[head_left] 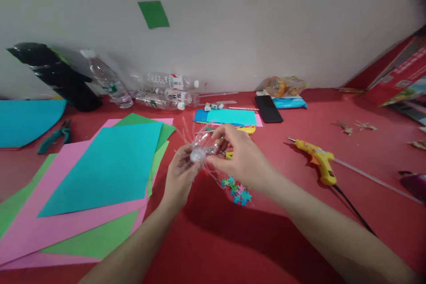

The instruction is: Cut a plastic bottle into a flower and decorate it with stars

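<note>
A left hand curls its fingers around a clear plastic piece above a red table while the right hand pinches it with closed fingertips, paper stars near, coloured sheets crowding the left, the table stretching right to a glue gun.

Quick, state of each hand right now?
Left hand: closed, holding the cut clear plastic bottle.
Right hand: fingers curled at the bottle; grip can't be told.

Clear plastic piece: partly covered by left hand and right hand, outer part blurred
Yellow item: mostly behind right hand
Red carton: cut by right edge
Purple object: cut by right edge, unidentifiable
Black cord: lost behind right forearm
</note>
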### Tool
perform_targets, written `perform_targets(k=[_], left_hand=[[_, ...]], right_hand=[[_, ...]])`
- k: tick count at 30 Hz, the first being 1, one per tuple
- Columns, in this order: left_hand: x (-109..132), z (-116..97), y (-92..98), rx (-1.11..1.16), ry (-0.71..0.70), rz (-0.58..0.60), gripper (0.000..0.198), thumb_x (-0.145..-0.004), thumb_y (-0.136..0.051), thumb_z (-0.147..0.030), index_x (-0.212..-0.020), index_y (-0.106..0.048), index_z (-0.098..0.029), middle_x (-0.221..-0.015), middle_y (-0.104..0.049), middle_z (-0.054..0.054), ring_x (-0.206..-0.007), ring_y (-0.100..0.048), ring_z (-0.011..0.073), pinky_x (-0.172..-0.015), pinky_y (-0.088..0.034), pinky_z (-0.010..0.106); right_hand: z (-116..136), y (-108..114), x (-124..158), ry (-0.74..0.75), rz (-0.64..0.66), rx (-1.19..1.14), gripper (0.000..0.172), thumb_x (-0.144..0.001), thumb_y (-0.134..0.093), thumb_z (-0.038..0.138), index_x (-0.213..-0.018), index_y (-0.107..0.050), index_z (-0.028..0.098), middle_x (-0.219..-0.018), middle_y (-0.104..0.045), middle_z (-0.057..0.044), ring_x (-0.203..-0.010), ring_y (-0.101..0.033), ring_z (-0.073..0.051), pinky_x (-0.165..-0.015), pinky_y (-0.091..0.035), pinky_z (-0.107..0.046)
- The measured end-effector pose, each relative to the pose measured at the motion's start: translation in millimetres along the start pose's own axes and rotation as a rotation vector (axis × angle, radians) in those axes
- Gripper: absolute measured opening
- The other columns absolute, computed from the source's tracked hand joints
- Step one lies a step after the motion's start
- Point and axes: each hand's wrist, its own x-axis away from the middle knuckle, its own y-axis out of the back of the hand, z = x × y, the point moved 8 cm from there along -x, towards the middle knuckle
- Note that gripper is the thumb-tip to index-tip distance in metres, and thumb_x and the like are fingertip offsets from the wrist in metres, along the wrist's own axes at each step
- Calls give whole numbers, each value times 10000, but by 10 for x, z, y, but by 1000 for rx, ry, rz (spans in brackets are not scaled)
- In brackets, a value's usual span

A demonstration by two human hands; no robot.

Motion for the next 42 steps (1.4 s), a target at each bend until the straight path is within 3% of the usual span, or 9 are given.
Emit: perform_targets(k=[5,8,13,18,24,37,42], left_hand=[[-16,-7,7,-1,-36,-5,333,-670,-761,-220,-975,-627,-218,-954,-642,3,-861,-599,126,-788,-474,231],[-18,-36,-6,-45,-38,2,321,-678,-756,-230,-969,-623,-213,-945,-642,4,-860,-600,125,-777,-473,223],[-11,-48,-14,-120,-44,32,294,-682,-749,-195,-945,-624,-231,-861,-640,-27,-782,-592,103,-732,-466,203],[15,-44,-83,-130,-57,118,326,-682,-728,-136,-976,-627,-232,-908,-646,-19,-824,-592,113,-768,-467,217],[-1,-38,-83,-45,8,75,307,-616,-777,-161,-886,-638,-202,-817,-652,-21,-739,-588,104,-689,-478,193],[14,-31,-119,-42,84,75,363,-538,-824,-182,-856,-649,-191,-816,-665,-9,-759,-606,128,-722,-491,223],[7,-31,-116,-48,98,77,391,-529,-830,-189,-871,-642,-192,-852,-684,3,-783,-624,136,-749,-506,237]], right_hand=[[-6,-72,-1,0,73,32,91,-758,-627,167,-759,-544,206,-680,-596,39,-673,-539,-122,-686,-394,-265],[0,-125,5,8,99,86,103,-744,-609,119,-678,-594,196,-656,-618,32,-682,-537,-121,-665,-380,-250],[-118,-183,19,-51,163,61,119,-773,-560,154,-720,-657,198,-667,-653,24,-630,-559,-107,-603,-371,-238],[-238,-169,44,-161,293,-6,137,-787,-531,188,-731,-655,207,-650,-657,27,-594,-572,-106,-523,-352,-222],[-99,-165,19,-117,260,54,107,-754,-587,144,-757,-679,198,-662,-660,28,-614,-564,-102,-553,-349,-219],[-162,-185,-4,-74,243,78,123,-772,-586,130,-753,-689,194,-677,-667,23,-616,-548,-103,-562,-321,-226],[-187,-219,-6,-80,247,110,128,-793,-590,160,-700,-676,176,-597,-594,34,-549,-462,-86,-531,-274,-232]])
